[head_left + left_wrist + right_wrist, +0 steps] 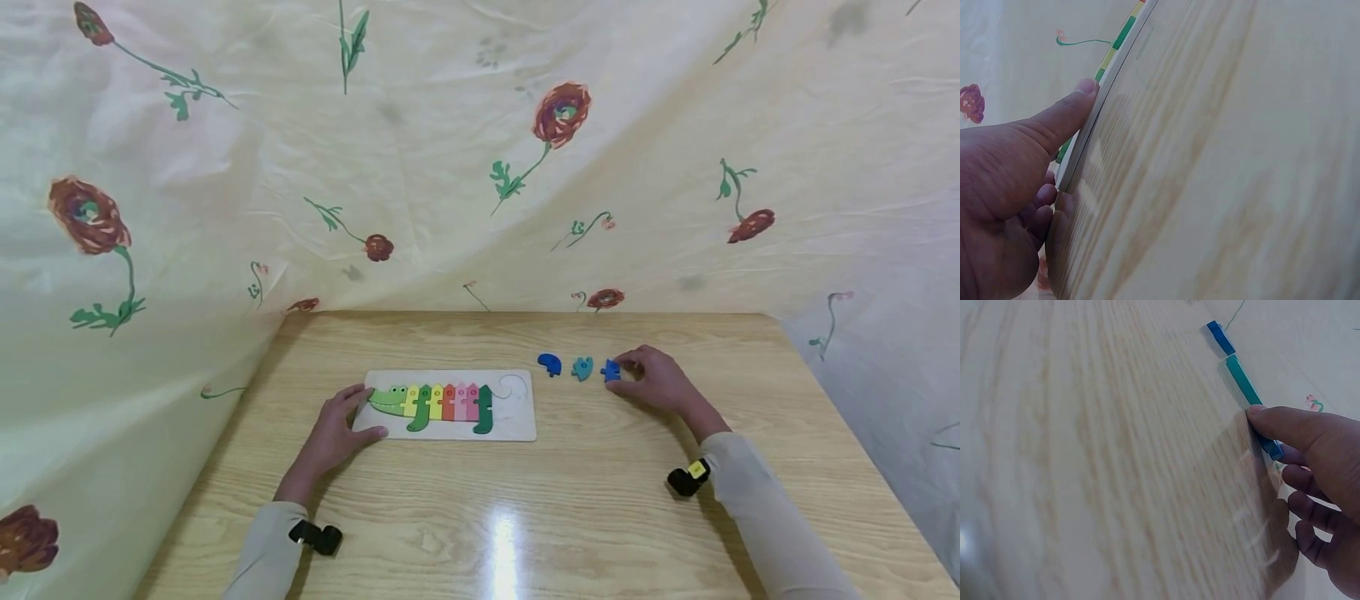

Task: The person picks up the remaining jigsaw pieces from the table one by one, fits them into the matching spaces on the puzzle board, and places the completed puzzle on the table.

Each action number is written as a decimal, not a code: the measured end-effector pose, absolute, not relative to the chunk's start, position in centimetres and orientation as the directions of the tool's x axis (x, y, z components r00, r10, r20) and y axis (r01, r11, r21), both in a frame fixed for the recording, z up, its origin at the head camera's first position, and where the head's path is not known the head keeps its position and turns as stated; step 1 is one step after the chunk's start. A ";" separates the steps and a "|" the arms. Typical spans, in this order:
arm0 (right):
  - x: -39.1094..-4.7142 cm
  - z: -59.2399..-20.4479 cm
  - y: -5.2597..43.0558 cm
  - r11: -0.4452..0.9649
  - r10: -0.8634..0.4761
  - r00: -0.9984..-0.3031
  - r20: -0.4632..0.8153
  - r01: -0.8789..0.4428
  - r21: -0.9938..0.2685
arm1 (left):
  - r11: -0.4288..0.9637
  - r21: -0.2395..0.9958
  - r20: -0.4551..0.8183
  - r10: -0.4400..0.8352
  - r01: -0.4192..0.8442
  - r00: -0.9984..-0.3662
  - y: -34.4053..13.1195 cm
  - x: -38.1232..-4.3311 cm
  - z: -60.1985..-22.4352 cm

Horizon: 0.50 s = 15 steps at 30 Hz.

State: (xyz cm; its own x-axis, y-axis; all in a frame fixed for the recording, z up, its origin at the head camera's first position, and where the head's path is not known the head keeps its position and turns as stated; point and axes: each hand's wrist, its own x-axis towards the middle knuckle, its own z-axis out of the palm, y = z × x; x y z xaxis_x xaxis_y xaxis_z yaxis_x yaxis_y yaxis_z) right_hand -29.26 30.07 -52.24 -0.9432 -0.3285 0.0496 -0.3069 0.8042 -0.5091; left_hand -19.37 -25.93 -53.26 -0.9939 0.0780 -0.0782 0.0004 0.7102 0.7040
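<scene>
A crocodile puzzle board (450,433) lies flat on the table, with colored pieces set in it and a bare curled tail outline at its right end. My left hand (339,432) grips the board's left end, thumb at the front edge and fingers at the upper left corner. In the left wrist view the thumb (1069,112) presses the board's edge. At the right, my right hand (654,379) pinches a blue puzzle piece (611,371) between thumb and fingers. Beside that piece lie a teal puzzle piece (582,368) and a rounded dark blue puzzle piece (550,364).
The wooden table (420,508) carries the board and the loose pieces, with a bright reflection near the front. A flowered cloth (450,167) hangs behind the table and along its sides. Small black cameras (318,537) are strapped to both wrists.
</scene>
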 end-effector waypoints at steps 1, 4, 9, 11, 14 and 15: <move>-29.2 -52.3 30.1 0.804 -0.328 -0.943 0.050 -0.306 -0.510 | 0.711 0.703 -0.078 0.079 0.001 -0.994 -25.9 -19.4 -53.3; -29.2 -52.2 30.1 0.805 -0.321 -0.946 0.052 -0.302 -0.512 | 0.712 0.702 -0.079 0.078 0.000 -0.994 -25.9 -19.4 -53.3; -28.9 -52.1 30.1 0.798 -0.315 -0.946 0.072 -0.305 -0.520 | 0.713 0.701 -0.078 0.074 -0.002 -0.994 -25.9 -19.3 -53.2; -28.8 -52.0 30.1 0.791 -0.317 -0.945 0.085 -0.313 -0.526 | 0.712 0.702 -0.076 0.075 0.000 -0.994 -25.9 -19.3 -53.2; -28.5 -51.7 30.1 0.778 -0.323 -0.940 0.109 -0.330 -0.535 | 0.713 0.701 -0.070 0.078 0.007 -0.994 -25.9 -19.3 -53.2; -28.4 -51.6 30.0 0.774 -0.324 -0.939 0.116 -0.334 -0.538 | 0.713 0.701 -0.069 0.077 0.007 -0.995 -25.9 -19.3 -53.1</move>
State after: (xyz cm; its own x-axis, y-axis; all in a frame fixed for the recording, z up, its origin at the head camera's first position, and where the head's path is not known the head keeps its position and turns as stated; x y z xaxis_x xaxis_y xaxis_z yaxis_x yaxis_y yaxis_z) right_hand -28.43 30.05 -51.59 -0.9388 -0.3244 0.1161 -0.3340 0.7740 -0.5379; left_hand -19.28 -25.86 -53.15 -0.9946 0.0774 -0.0691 0.0068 0.7127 0.7014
